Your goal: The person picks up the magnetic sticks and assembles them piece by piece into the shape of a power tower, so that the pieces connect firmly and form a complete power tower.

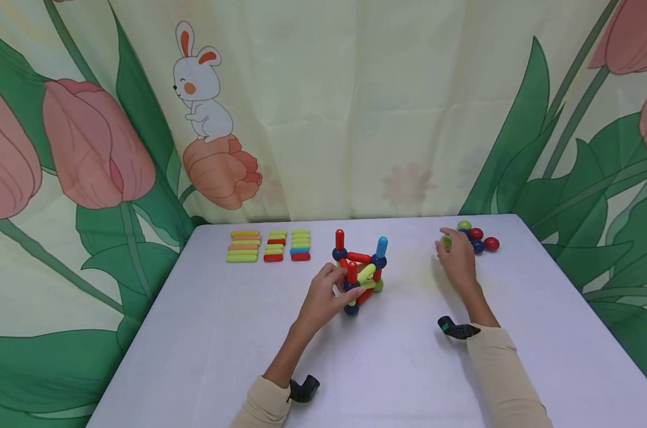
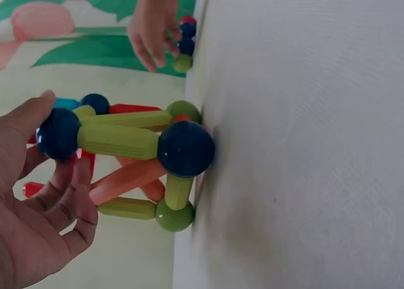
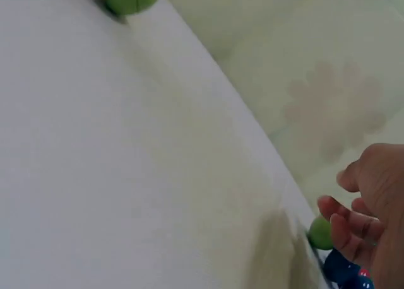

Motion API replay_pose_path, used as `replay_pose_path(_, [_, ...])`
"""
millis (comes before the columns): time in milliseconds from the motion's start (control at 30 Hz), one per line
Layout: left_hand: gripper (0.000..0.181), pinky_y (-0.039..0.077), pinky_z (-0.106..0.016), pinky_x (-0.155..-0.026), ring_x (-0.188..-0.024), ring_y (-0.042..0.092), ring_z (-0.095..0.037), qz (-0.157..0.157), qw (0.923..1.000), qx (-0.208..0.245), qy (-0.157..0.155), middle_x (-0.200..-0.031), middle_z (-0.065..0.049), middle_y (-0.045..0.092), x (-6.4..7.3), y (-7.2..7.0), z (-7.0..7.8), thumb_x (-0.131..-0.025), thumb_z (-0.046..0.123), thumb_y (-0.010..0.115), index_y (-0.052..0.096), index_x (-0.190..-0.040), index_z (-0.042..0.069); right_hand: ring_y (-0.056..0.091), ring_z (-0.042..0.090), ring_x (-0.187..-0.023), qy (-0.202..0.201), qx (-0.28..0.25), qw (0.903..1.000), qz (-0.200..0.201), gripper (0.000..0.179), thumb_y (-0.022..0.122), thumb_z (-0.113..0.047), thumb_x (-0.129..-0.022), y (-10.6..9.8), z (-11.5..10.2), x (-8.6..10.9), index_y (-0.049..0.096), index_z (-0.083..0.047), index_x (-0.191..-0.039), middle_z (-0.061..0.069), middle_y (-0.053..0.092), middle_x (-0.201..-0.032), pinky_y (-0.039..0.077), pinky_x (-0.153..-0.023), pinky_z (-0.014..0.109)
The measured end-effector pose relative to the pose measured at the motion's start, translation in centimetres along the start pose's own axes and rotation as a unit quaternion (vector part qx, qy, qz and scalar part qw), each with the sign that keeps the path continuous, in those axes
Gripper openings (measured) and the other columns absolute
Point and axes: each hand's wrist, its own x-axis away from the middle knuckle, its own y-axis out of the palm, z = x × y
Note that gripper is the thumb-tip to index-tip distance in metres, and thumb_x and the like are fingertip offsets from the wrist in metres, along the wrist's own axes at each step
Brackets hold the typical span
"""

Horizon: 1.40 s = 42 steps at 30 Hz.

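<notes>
A frame of coloured magnetic rods (image 1: 359, 257) and balls stands on the table, with red and blue rods pointing up from its top corners. My left hand (image 1: 323, 297) pinches its upper near corner; in the left wrist view the thumb and fingers hold a dark blue ball (image 2: 58, 134) there. At the far right, my right hand (image 1: 458, 264) is over the near-left side of a group of loose balls (image 1: 476, 245). Its fingers are loosely bent beside a green ball (image 3: 320, 233) in the right wrist view, and no ball shows between them.
Three stacks of loose rods (image 1: 243, 246) lie in rows at the back left, mostly yellow-green with some red, orange and blue. The white table (image 1: 403, 356) ends at the back against a curtain (image 1: 344, 119) printed with tulips and a rabbit.
</notes>
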Motion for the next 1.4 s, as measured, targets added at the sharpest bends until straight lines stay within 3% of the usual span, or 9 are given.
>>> replay_pose_path(100, [0.032, 0.051, -0.017, -0.064, -0.089, 0.057, -0.013, -0.01, 0.9998, 0.014, -0.001, -0.095, 0.0, 0.055, -0.1, -0.3, -0.1, -0.085, 0.037, 0.075, 0.067, -0.106, 0.013, 0.05, 0.048, -0.122, -0.001, 0.076, 0.9971, 0.001, 0.041, 0.059, -0.01, -0.094, -0.1, 0.9, -1.4, 0.055, 0.004, -0.132, 0.031, 0.05, -0.132, 0.042, -0.099, 0.059])
replay_pose_path(200, [0.035, 0.052, -0.019, -0.069, -0.092, 0.059, -0.013, -0.028, 0.9993, 0.023, -0.005, -0.099, 0.001, 0.057, -0.1, -0.7, -0.4, -0.085, 0.037, 0.074, 0.067, -0.111, 0.014, 0.053, 0.05, -0.116, 0.0, 0.129, 0.9913, -0.025, 0.038, 0.06, -0.007, -0.092, 0.0, 1.4, -1.9, 0.058, 0.006, -0.128, 0.033, 0.053, -0.126, 0.046, -0.091, 0.061])
replay_pose_path(400, [0.04, 0.053, -0.024, -0.074, -0.098, 0.058, -0.014, -0.039, 0.9991, 0.003, -0.015, -0.106, 0.001, 0.055, -0.1, -1.2, -0.9, -0.085, 0.038, 0.072, 0.065, -0.116, 0.013, 0.06, 0.045, -0.1, -0.021, 0.148, 0.9872, -0.054, 0.036, 0.066, -0.01, -0.091, 0.8, 0.6, -1.3, 0.061, 0.005, -0.123, 0.03, 0.06, -0.113, 0.05, -0.082, 0.057])
replay_pose_path(500, [0.042, 0.055, -0.025, -0.075, -0.104, 0.056, -0.015, -0.047, 0.9983, -0.013, -0.031, -0.112, -0.001, 0.051, 0.0, -1.1, -0.7, -0.085, 0.041, 0.074, 0.061, -0.115, 0.014, 0.059, 0.039, -0.095, -0.04, 0.114, 0.9901, -0.072, 0.038, 0.065, -0.018, -0.094, 1.1, -0.3, -0.7, 0.059, 0.005, -0.124, 0.028, 0.061, -0.113, 0.05, -0.08, 0.053])
replay_pose_path(633, [0.042, 0.057, -0.026, -0.075, -0.108, 0.057, -0.017, -0.047, 0.9976, -0.03, -0.041, -0.119, -0.002, 0.048, 0.1, -0.9, -0.1, -0.084, 0.04, 0.076, 0.058, -0.113, 0.015, 0.061, 0.037, -0.099, -0.057, 0.001, 0.9921, -0.111, 0.039, 0.062, -0.022, -0.097, 1.0, -2.4, -0.5, 0.056, 0.001, -0.129, 0.025, 0.058, -0.122, 0.055, -0.08, 0.045])
replay_pose_path(833, [0.043, 0.058, -0.028, -0.079, -0.103, 0.063, -0.019, -0.059, 0.9979, 0.014, -0.022, -0.123, -0.005, 0.054, -0.2, -1.6, -0.8, -0.087, 0.028, 0.074, 0.059, -0.123, 0.011, 0.063, 0.038, -0.106, -0.113, -0.156, 0.9696, -0.15, 0.043, 0.064, -0.023, -0.095, 0.0, -7.2, -0.6, 0.054, -0.009, -0.135, 0.019, 0.053, -0.129, 0.054, -0.071, 0.019])
replay_pose_path(933, [0.041, 0.058, -0.031, -0.083, -0.101, 0.064, -0.021, -0.076, 0.9949, 0.064, -0.012, -0.122, -0.006, 0.059, -0.3, -2.0, -1.7, -0.088, 0.023, 0.071, 0.058, -0.125, 0.01, 0.061, 0.034, -0.108, -0.142, -0.184, 0.9574, -0.171, 0.046, 0.065, -0.02, -0.095, -0.6, -9.7, -0.1, 0.051, -0.009, -0.137, 0.017, 0.054, -0.127, 0.055, -0.076, 0.02])
replay_pose_path(1133, [0.037, 0.056, -0.038, -0.09, -0.107, 0.066, -0.027, -0.112, 0.9845, 0.13, -0.037, -0.123, -0.009, 0.063, -0.3, -2.0, -2.7, -0.093, 0.027, 0.066, 0.058, -0.126, 0.012, 0.063, 0.02, -0.096, -0.199, -0.231, 0.9338, -0.187, 0.042, 0.066, -0.01, -0.093, -1.1, -12.9, 0.9, 0.048, -0.001, -0.13, 0.018, 0.06, -0.114, 0.053, -0.078, 0.014])
replay_pose_path(1400, [0.039, 0.056, -0.035, -0.089, -0.108, 0.065, -0.025, -0.12, 0.9829, 0.135, -0.036, -0.125, -0.007, 0.062, -0.7, -2.1, -3.0, -0.093, 0.029, 0.066, 0.056, -0.128, 0.014, 0.054, 0.017, -0.086, -0.284, -0.169, 0.9323, -0.148, 0.034, 0.061, -0.012, -0.096, -1.0, -14.2, 1.3, 0.059, -0.011, -0.13, 0.008, 0.062, -0.108, 0.054, -0.065, 0.021])
